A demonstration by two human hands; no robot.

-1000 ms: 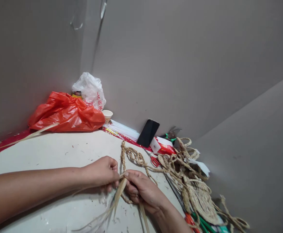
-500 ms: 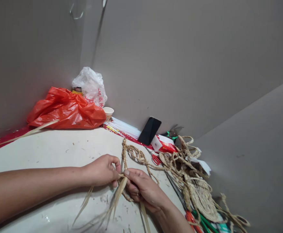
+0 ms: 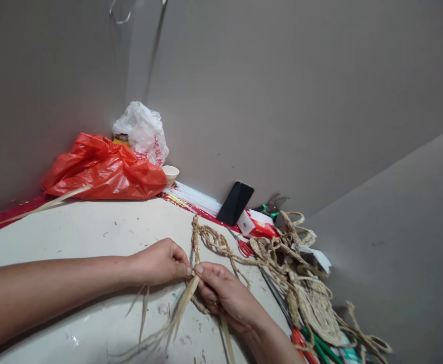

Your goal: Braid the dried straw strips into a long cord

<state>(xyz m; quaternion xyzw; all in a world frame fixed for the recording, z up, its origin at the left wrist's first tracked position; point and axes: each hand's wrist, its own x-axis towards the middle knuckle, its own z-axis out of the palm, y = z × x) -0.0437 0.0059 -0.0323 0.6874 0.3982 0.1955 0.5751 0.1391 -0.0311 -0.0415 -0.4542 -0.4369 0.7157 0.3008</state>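
Pale straw strands [image 3: 184,306] fan down from a braided straw cord [image 3: 194,240] lying on the white table [image 3: 92,230]. My right hand [image 3: 225,293] pinches the cord's end where the loose strands begin, thumb on top. Close against it, my left hand [image 3: 164,263] is closed with thumb and forefinger pinched at the same spot. Thin strand ends hang below the left wrist. The finished length of cord loops off to the right, into a tangled heap of braided cord [image 3: 312,298].
Along the back edge stand a red plastic bag [image 3: 103,174], a white plastic bag [image 3: 145,131], a paper cup [image 3: 171,174] and a black phone [image 3: 235,203]. Red-handled scissors [image 3: 245,247], pliers [image 3: 272,205] and a red-and-white box [image 3: 257,225] lie at the right. Grey walls rise behind.
My left fingers have closed down and moved slightly right to meet my right thumb. The strands under my left wrist have swung to hang straighter. My right hand keeps its hold.
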